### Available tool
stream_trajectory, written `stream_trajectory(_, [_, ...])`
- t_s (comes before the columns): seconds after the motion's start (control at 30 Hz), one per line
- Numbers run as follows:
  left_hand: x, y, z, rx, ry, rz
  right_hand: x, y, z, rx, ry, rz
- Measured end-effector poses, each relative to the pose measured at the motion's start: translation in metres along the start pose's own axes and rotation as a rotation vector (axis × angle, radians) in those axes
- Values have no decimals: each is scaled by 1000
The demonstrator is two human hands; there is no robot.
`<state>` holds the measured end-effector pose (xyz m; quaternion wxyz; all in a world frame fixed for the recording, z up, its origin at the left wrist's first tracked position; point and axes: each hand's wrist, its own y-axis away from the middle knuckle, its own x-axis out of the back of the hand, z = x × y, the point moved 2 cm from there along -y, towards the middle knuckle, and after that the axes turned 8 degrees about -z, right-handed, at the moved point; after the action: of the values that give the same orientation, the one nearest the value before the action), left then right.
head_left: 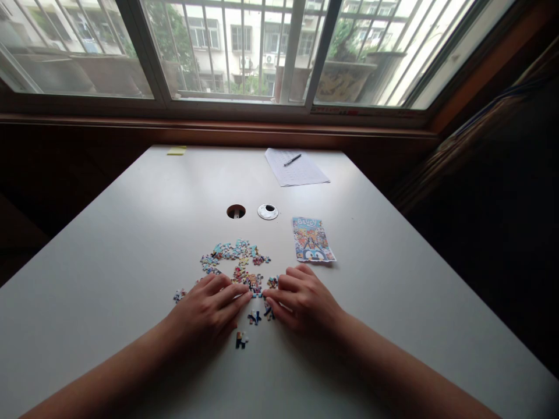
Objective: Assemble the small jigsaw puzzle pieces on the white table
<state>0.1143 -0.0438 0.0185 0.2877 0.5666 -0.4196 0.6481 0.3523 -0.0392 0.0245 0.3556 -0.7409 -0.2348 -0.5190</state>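
Between my two hands lie small jigsaw puzzle pieces point(257, 295) on the white table. My left hand point(213, 302) rests on the table, its fingertips pressed together at the left end of these pieces. From the other side, my right hand point(299, 297), its fingers curled, pinches at their right end. Just beyond the fingertips is a group of colourful pieces point(248, 276), partly covered by the left hand. Nearer to me lie a dark blue piece point(254, 317) and a dark and white piece point(241, 340). Other pieces point(269, 311) show partly beneath my right fingers.
Loose pieces point(236, 250) spread in an arc behind my hands. A picture card point(313, 240) lies to the right. Farther back are a round cable hole point(236, 211), a metal cap point(268, 212), paper sheets point(301, 173) with a pen point(292, 160), and yellow sticky notes point(177, 151).
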Motion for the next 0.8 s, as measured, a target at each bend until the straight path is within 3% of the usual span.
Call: stream_trajectory(0.8, [-1,3,-2,-13,15,-15,-1,1,1,13,10,-2])
